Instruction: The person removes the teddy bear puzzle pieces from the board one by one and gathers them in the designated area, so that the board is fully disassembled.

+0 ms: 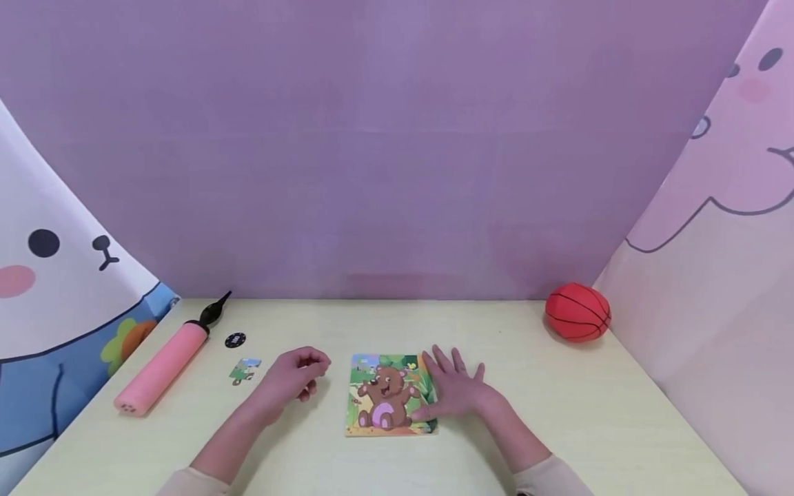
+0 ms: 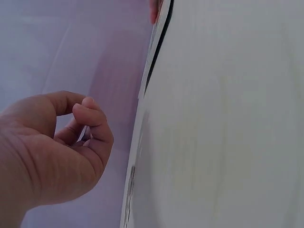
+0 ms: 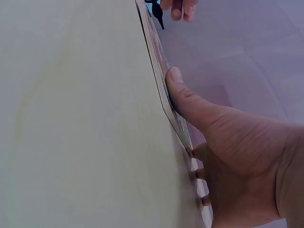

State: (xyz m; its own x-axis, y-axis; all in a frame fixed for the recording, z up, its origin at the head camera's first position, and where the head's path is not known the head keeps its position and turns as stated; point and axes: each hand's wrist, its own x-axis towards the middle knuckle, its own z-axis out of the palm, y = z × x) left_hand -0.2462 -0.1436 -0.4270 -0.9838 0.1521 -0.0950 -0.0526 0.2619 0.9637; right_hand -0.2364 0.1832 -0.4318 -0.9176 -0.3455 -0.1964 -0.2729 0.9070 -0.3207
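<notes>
A square jigsaw puzzle (image 1: pixel 386 396) with a brown bear lies flat on the table. My right hand (image 1: pixel 455 393) is spread over its right edge; in the right wrist view the thumb (image 3: pixel 183 92) rests on the picture and the other fingers reach past the edge. To the puzzle's left my left hand (image 1: pixel 294 379) hovers with loosely curled fingers, thumb and index tips together. The left wrist view shows no thing in that hand (image 2: pixel 71 147). Left of it, a loose jigsaw piece (image 1: pixel 245 370) in green and blue lies on the table.
A pink hand pump (image 1: pixel 164 368) with a black nozzle lies at the left. Near its nozzle is a round black chip (image 1: pixel 235 340). A red ball (image 1: pixel 578 313) with black lines sits at the back right. A purple cloth (image 1: pixel 397 151) hangs behind the table.
</notes>
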